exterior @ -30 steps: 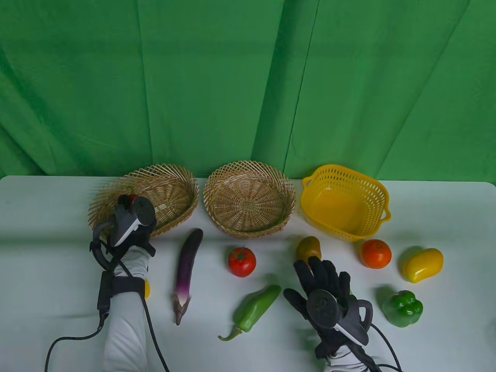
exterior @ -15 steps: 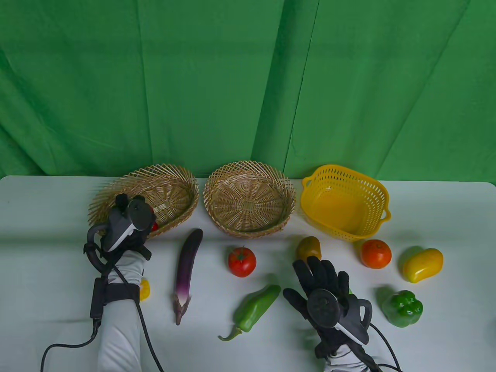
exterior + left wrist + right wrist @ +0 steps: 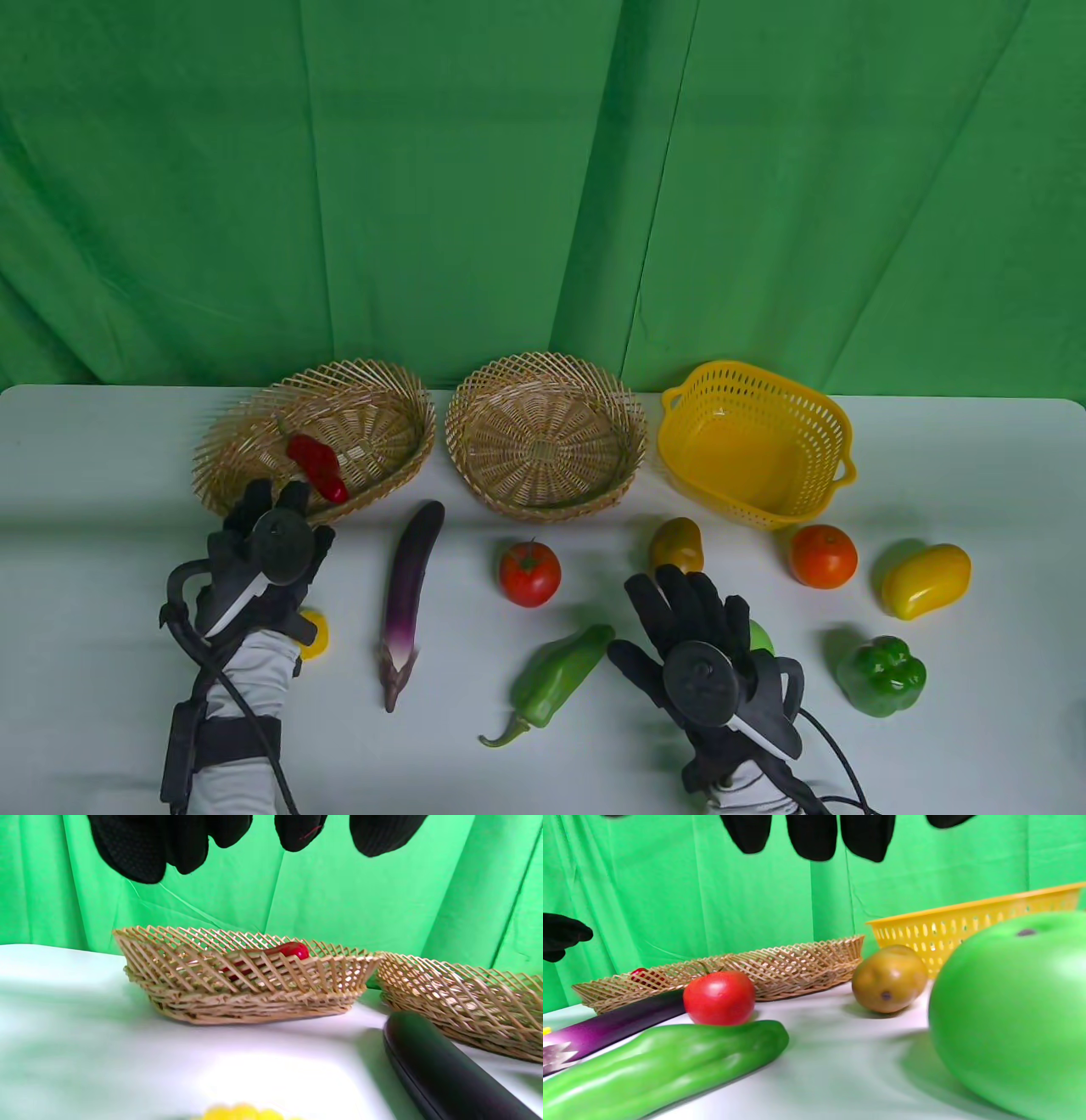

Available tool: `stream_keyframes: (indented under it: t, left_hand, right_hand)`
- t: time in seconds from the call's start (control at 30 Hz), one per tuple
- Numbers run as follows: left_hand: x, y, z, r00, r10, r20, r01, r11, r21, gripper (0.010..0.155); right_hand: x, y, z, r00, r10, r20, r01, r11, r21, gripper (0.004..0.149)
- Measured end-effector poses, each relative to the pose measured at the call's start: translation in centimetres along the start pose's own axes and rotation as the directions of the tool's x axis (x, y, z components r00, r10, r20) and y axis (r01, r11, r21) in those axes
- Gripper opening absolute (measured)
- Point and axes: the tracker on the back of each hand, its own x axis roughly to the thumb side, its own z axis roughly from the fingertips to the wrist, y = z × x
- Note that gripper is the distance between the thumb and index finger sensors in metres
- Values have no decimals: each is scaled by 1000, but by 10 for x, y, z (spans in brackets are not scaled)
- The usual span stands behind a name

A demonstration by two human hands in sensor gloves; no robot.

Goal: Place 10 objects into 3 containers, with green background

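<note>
A red chili (image 3: 316, 465) lies in the left wicker basket (image 3: 373, 406); it also shows in the left wrist view (image 3: 288, 949). My left hand (image 3: 280, 509) is open and empty, just in front of that basket's near rim. My right hand (image 3: 653, 615) is open with fingers spread, hovering between a green long pepper (image 3: 556, 679) and a green apple (image 3: 761, 635) that it partly hides. The apple looms large in the right wrist view (image 3: 1009, 1014). The middle wicker basket (image 3: 543, 441) and the yellow plastic basket (image 3: 755, 441) hold nothing.
On the white table lie an eggplant (image 3: 411, 586), a red tomato (image 3: 529, 573), a brownish potato (image 3: 676, 543), an orange tomato (image 3: 823, 556), a yellow mango-shaped fruit (image 3: 925, 580), a green bell pepper (image 3: 881, 676) and a small yellow object (image 3: 314, 632) beside my left wrist.
My left hand has let go of the red chili in the left basket and drawn back toward the near edge. My right hand has shifted slightly left, uncovering part of the green apple.
</note>
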Motion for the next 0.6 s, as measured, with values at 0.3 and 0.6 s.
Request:
stream_keyframes:
  t: [0.3,0.6]
  left_hand:
    - [-10,-36,29,998,54,40,-51,997,-65,68]
    - [-21,-66,41,998,36,41,-29,989,-146,68]
  right_hand:
    - [2,0,0,1000,-1,10,1,1000,-3,76]
    - [5,0,1,1000,10,10,-10,1000,11,76]
